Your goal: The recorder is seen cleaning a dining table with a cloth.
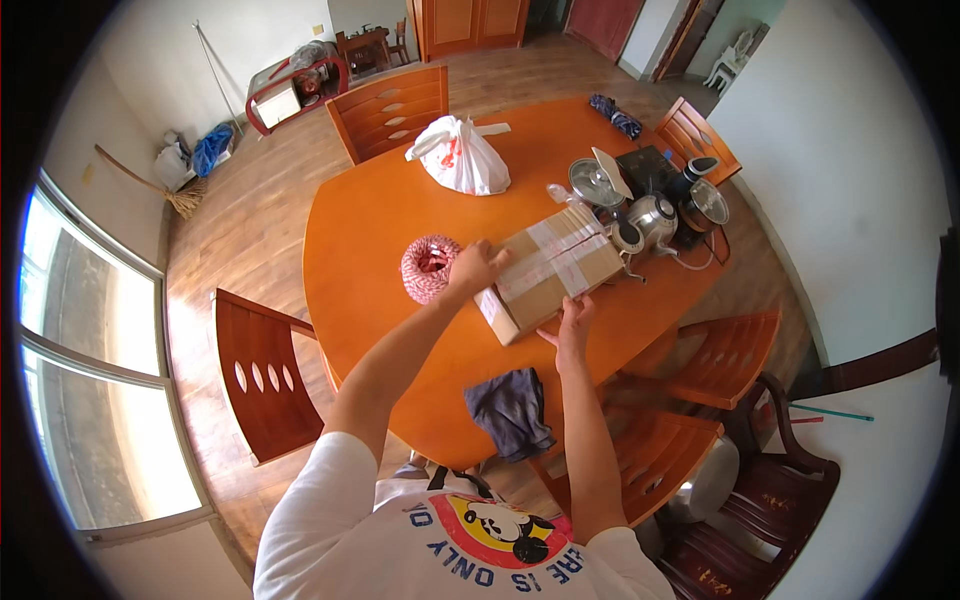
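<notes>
A cardboard box (536, 274) closed with strips of clear tape lies slantwise on the wooden table (360, 202). At its left end is my left hand (478, 268), fingers spread near the edge; whether it presses on the box is hard to tell. My right hand (574, 322) touches the box's near long side with its fingertips, thumb apart. Just left of my left hand rests a coil of red and white twisted rope (429, 268). A dark folded cloth (511, 412) lies at the near table edge, left of my right forearm.
Right of the box stand a steel kettle (652, 217), a glass-lidded pan (705, 206) and a glass lid (595, 182). A tied white plastic bag (461, 159) sits farther back, a folded umbrella (615, 116) at the far edge. Wooden chairs (266, 375) surround the table.
</notes>
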### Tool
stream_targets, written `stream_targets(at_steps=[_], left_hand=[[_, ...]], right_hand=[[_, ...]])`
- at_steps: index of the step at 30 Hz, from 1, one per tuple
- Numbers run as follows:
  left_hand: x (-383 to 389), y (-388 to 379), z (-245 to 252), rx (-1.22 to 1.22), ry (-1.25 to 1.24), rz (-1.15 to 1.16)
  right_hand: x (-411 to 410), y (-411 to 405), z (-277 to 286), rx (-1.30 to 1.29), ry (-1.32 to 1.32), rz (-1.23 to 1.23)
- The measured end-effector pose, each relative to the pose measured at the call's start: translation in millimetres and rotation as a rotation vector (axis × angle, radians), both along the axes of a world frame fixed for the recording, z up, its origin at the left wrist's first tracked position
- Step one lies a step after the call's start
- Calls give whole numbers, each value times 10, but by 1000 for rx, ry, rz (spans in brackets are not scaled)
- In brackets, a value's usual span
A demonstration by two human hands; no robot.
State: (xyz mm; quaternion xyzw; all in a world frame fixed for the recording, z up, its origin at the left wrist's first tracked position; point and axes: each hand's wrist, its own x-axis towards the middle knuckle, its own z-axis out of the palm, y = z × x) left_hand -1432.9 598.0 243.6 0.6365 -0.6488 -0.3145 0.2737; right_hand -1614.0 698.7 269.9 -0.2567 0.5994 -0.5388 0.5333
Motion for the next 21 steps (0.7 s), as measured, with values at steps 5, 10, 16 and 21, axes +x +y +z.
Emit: stream_targets(at_steps=[5, 10, 16, 21], left_hand=[[-223, 709, -57, -63, 16, 77], [-612, 1271, -38, 49, 207, 85], [-984, 1289, -157, 132, 501, -8], [-997, 1297, -114, 262, 717, -107]], right_hand=[[-339, -269, -401, -255, 272, 132], [-685, -682, -171, -248, 438, 516], [-1126, -1124, -234, -417, 740, 598], [-1320, -1004, -248, -426, 803, 285]])
